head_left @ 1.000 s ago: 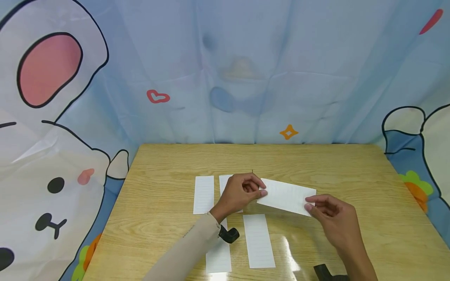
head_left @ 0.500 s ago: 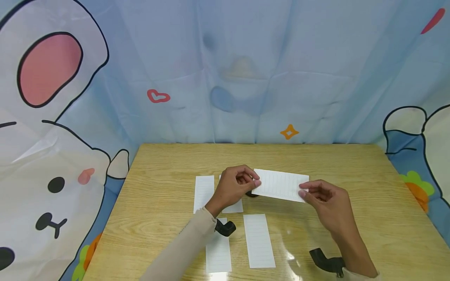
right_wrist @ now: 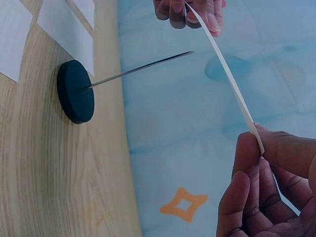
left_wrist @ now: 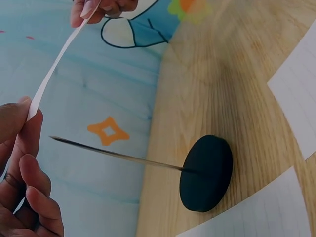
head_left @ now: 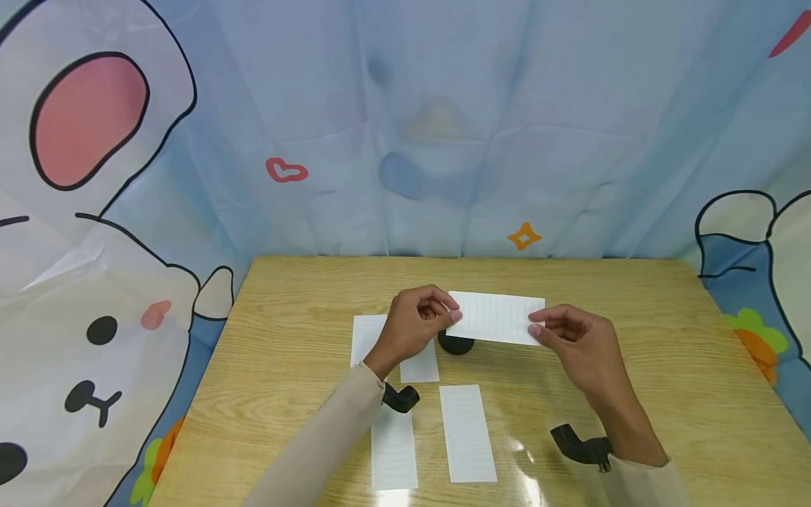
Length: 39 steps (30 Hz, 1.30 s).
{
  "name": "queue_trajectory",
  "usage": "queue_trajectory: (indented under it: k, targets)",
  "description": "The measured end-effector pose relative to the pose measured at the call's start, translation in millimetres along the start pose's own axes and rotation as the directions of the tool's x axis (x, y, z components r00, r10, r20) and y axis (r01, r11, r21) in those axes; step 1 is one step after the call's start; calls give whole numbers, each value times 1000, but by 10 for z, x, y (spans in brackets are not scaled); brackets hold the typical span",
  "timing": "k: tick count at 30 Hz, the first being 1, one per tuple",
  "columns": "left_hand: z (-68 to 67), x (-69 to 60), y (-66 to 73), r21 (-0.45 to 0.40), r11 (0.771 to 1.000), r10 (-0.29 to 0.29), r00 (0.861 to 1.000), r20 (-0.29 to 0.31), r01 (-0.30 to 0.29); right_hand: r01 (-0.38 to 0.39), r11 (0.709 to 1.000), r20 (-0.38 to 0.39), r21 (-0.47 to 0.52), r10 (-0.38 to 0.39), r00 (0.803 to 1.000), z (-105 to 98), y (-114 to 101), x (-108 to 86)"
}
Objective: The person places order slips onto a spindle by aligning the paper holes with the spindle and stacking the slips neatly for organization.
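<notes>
A lined white paper slip (head_left: 496, 317) is held up between both hands, above the tip of a thin metal spike (left_wrist: 118, 155) on a round black base (left_wrist: 206, 174). My left hand (head_left: 413, 325) pinches the slip's left end, thumb against forefinger. Its right end is pinched by my right hand (head_left: 581, 346). Seen edge-on in the right wrist view, the slip (right_wrist: 228, 74) bends slightly and does not touch the spike (right_wrist: 143, 67). The head view shows the base (head_left: 456, 343) partly behind the slip, and the spike is hidden there.
Several more lined slips lie flat on the wooden table (head_left: 291, 303): one near the front centre (head_left: 468, 433), one left of it (head_left: 393, 454), and two farther back, partly covered by my left arm. A printed curtain (head_left: 443, 141) hangs behind the table.
Both hands have raised the slip and moved it back and slightly left, and it now sits more level. The black base, hidden at first, has come into sight below it.
</notes>
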<state>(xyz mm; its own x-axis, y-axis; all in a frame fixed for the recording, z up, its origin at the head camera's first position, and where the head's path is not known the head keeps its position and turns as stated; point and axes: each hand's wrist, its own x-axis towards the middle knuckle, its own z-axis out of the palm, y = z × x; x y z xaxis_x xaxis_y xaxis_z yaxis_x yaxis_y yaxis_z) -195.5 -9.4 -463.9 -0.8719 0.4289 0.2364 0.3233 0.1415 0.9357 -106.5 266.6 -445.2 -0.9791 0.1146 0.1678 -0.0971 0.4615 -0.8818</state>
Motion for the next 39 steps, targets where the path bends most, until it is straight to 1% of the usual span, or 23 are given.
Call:
queue_trajectory:
  k: [8,14,18,23,26,34,39]
  targets:
    - [-59,77,6,-5,1000,-20,1000,8,20,-21,1000,18,19,20,1000,18,-26,127]
    - [-82,120,-5,-15,1000,-16,1000,19,17,-34,999,21,28,34,999,20,-35,193]
    - [-89,140,-31,-49,999,-7,1000,23,9,-42,999,31,28,41,999,14,-54,233]
    - [-91,155,-57,-107,994,-14,1000,24,16,-47,998,39,38,45,998,17,-64,272]
    - [-90,161,-63,-122,992,-18,1000,19,20,-54,997,44,46,52,998,27,-56,293]
    - [-72,204,-77,-118,993,-33,999,-26,30,-61,997,56,40,59,997,36,-44,370]
    - [-68,229,-108,-114,993,-44,998,-34,40,-61,997,69,47,57,996,36,-26,424]
